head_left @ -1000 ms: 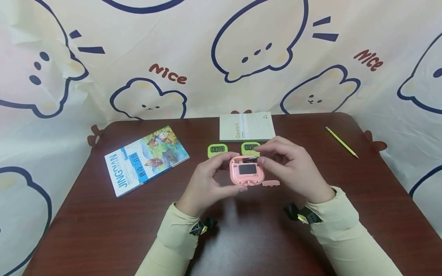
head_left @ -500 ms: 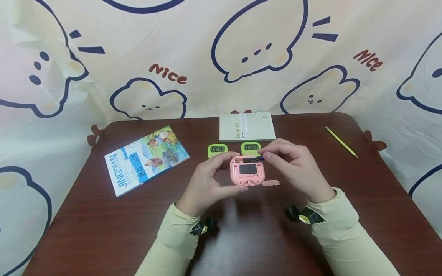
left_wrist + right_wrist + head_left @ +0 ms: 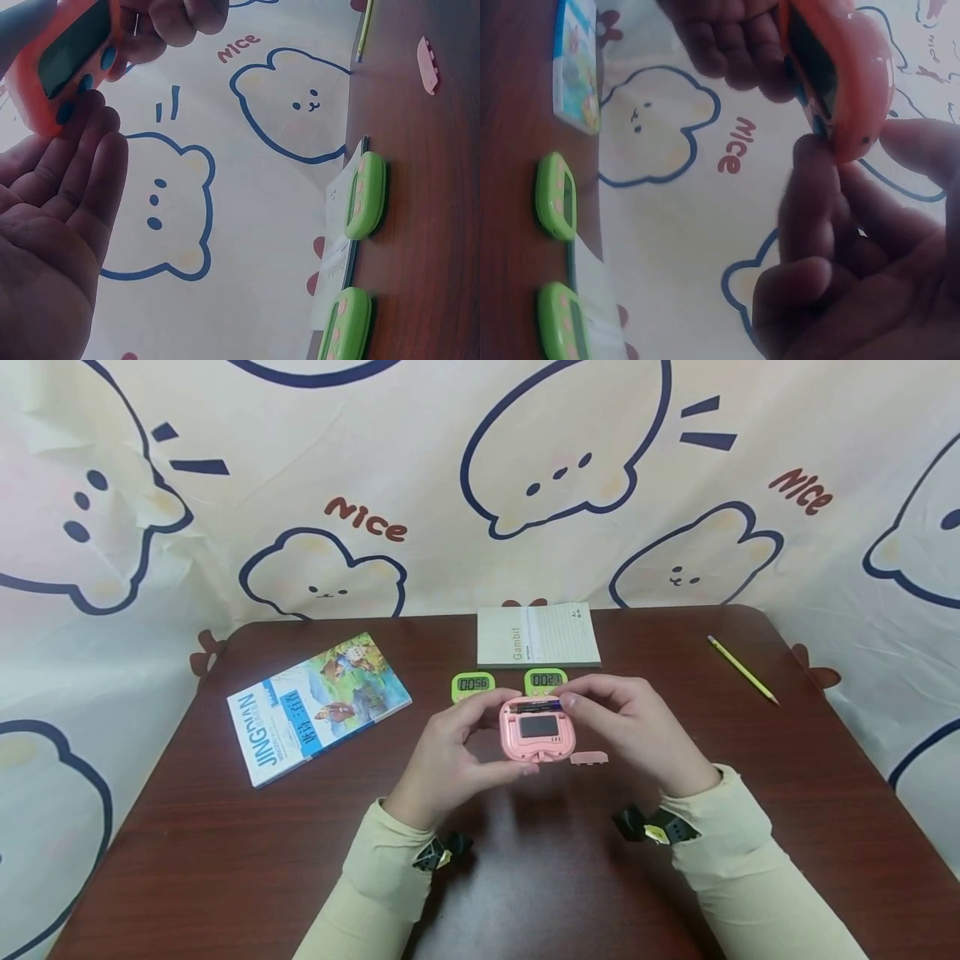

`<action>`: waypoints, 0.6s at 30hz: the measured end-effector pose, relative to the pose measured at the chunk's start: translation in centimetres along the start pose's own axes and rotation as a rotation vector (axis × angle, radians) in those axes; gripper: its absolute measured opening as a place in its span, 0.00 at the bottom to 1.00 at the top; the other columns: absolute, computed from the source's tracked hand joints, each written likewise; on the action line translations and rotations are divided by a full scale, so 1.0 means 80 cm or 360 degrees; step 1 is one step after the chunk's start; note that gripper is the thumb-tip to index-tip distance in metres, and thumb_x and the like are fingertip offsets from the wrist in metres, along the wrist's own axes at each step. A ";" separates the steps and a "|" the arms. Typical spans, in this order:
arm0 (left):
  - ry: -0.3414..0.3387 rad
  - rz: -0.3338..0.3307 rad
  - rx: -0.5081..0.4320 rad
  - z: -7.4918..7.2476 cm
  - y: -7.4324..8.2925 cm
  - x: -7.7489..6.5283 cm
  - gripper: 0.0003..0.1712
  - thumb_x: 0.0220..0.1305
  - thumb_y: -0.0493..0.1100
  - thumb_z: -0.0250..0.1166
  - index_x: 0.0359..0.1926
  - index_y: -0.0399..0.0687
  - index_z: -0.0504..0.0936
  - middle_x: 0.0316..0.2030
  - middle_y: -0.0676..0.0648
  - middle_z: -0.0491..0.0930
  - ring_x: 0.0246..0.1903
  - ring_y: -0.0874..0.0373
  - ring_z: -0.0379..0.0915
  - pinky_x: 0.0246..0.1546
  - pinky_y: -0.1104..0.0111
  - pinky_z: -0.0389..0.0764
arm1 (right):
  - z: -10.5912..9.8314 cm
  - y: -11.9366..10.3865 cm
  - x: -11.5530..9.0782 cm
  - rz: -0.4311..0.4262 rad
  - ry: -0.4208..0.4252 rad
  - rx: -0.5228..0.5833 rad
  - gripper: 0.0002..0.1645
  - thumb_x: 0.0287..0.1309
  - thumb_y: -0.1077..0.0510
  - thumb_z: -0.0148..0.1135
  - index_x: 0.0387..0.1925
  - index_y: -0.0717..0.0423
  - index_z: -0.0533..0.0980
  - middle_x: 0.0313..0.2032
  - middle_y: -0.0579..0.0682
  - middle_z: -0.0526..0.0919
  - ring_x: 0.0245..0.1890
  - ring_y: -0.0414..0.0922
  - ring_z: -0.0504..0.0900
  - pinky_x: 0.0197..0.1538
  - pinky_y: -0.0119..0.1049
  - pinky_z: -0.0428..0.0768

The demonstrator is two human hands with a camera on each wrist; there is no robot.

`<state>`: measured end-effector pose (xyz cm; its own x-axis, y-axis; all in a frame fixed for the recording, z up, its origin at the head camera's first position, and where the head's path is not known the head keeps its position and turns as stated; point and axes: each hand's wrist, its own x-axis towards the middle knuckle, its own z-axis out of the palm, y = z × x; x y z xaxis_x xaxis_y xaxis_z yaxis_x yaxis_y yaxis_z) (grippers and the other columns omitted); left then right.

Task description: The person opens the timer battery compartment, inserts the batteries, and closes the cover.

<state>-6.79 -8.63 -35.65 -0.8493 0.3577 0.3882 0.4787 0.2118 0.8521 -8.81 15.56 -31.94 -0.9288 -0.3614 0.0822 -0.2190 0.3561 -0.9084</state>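
Note:
A pink digital timer (image 3: 513, 740) is held up above the table, its back facing the head camera. My left hand (image 3: 448, 762) grips it by the left side, thumb below and fingers above. Along its top, a dark battery (image 3: 529, 707) lies in the uncovered battery slot. At the upper right corner, the thumb and index finger of my right hand (image 3: 647, 739) pinch the timer, the thumb at the battery's right end. The right wrist view shows the index finger on the timer's screen side. A small pink battery cover (image 3: 588, 758) lies to the right, below the timer.
Two green timers (image 3: 472, 683) stand behind the hands with their displays lit. Behind them is a pale notebook (image 3: 537, 639). A colourful book (image 3: 322, 710) lies at the left, a yellow-green pencil (image 3: 742, 668) at the far right. Patterned cloth (image 3: 435, 485) surrounds the brown table.
The battery's right end, earlier tilted up in my right fingers, now lies down along the slot. My right fingers have come lower and closer round the timer's corner. The left hand keeps its place.

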 end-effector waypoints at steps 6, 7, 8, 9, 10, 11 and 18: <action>0.0004 0.0008 -0.0020 0.001 -0.001 0.000 0.43 0.45 0.44 0.84 0.63 0.51 0.76 0.55 0.56 0.81 0.51 0.61 0.78 0.52 0.67 0.82 | 0.001 0.002 0.003 0.0084 -0.0026 0.0194 0.14 0.67 0.55 0.65 0.48 0.58 0.84 0.44 0.53 0.87 0.44 0.52 0.83 0.46 0.43 0.86; 0.0002 0.0015 -0.0021 0.001 -0.001 0.001 0.43 0.44 0.44 0.84 0.63 0.51 0.76 0.55 0.56 0.81 0.51 0.61 0.78 0.52 0.67 0.82 | 0.001 0.002 0.004 0.0096 -0.0022 0.0224 0.13 0.67 0.55 0.65 0.48 0.59 0.84 0.44 0.54 0.87 0.44 0.53 0.83 0.46 0.42 0.86; -0.0001 0.0023 -0.0022 0.002 -0.001 0.001 0.43 0.44 0.44 0.84 0.63 0.50 0.76 0.55 0.55 0.81 0.51 0.61 0.78 0.52 0.67 0.82 | 0.001 0.002 0.004 0.0103 -0.0016 0.0239 0.13 0.66 0.56 0.65 0.47 0.59 0.84 0.43 0.54 0.87 0.44 0.53 0.83 0.46 0.42 0.85; -0.0002 0.0030 -0.0022 0.002 -0.002 0.001 0.43 0.44 0.43 0.84 0.63 0.49 0.76 0.55 0.55 0.81 0.51 0.61 0.78 0.52 0.67 0.82 | 0.000 0.001 0.005 0.0106 -0.0009 0.0248 0.13 0.66 0.56 0.65 0.46 0.60 0.84 0.43 0.54 0.87 0.45 0.53 0.83 0.46 0.41 0.85; -0.0004 0.0039 -0.0022 0.002 -0.002 0.002 0.43 0.44 0.43 0.84 0.63 0.49 0.76 0.55 0.54 0.81 0.51 0.60 0.78 0.52 0.67 0.82 | 0.000 0.001 0.005 0.0107 -0.0001 0.0248 0.12 0.66 0.57 0.66 0.46 0.60 0.85 0.43 0.54 0.87 0.46 0.53 0.82 0.47 0.41 0.84; -0.0008 0.0048 -0.0024 0.003 -0.002 0.002 0.43 0.44 0.43 0.84 0.63 0.48 0.76 0.55 0.54 0.81 0.51 0.60 0.78 0.52 0.67 0.82 | -0.001 0.001 0.005 0.0109 0.0009 0.0243 0.12 0.65 0.57 0.66 0.45 0.61 0.85 0.43 0.53 0.88 0.46 0.53 0.82 0.46 0.41 0.84; -0.0022 0.0038 -0.0026 0.003 0.000 0.001 0.43 0.45 0.44 0.83 0.64 0.50 0.76 0.56 0.55 0.81 0.52 0.61 0.78 0.54 0.66 0.81 | 0.000 -0.002 0.007 0.0132 0.0057 0.0184 0.10 0.63 0.56 0.68 0.41 0.58 0.87 0.40 0.52 0.88 0.46 0.53 0.81 0.46 0.42 0.83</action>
<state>-6.82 -8.35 -35.68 -0.8345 0.3750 0.4036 0.4949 0.1883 0.8483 -9.25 15.28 -31.74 -0.9529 -0.3029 0.0174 -0.1067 0.2810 -0.9537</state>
